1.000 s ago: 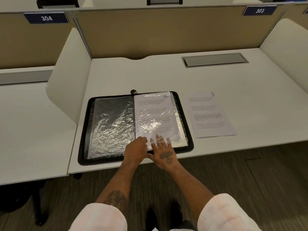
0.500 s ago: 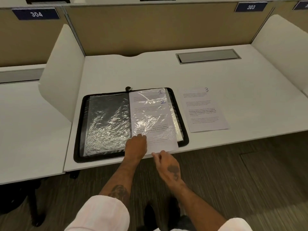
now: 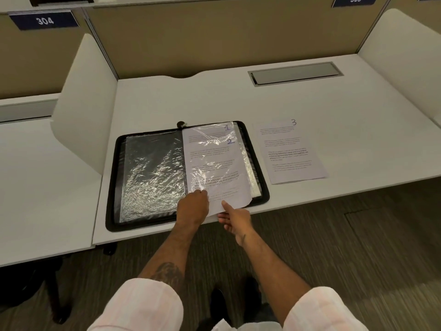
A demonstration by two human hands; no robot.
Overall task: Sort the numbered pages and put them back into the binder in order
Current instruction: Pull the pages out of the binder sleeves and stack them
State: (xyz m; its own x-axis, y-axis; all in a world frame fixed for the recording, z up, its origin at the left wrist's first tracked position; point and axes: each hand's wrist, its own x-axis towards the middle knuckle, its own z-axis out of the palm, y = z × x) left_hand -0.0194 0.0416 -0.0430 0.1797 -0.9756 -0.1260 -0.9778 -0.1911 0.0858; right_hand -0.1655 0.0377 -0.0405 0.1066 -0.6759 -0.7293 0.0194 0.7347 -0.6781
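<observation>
A black zip binder (image 3: pixel 114 187) lies open near the desk's front edge, with crinkled clear sleeves on both sides. On the right side, page 2 (image 3: pixel 214 168) sits partly out of a sleeve, its bottom end sticking past the binder's front edge; the number 1 of page 1 (image 3: pixel 226 127) shows above it. My left hand (image 3: pixel 193 206) rests curled on the sleeve's bottom edge, pinning it. My right hand (image 3: pixel 235 219) pinches the bottom edge of page 2, thumb on top. Page 3 (image 3: pixel 291 151) lies loose on the desk to the right of the binder.
The white desk (image 3: pixel 262 103) has a beige back panel, white side dividers and a grey cable hatch (image 3: pixel 296 74) at the back right. A neighbouring desk marked 304 stands to the left. Carpet floor lies below the front edge.
Page 2 has slid toward me, out of the sleeve, uncovering the number 1 above it. My right hand drew back past the desk edge with the page. My left hand stayed put.
</observation>
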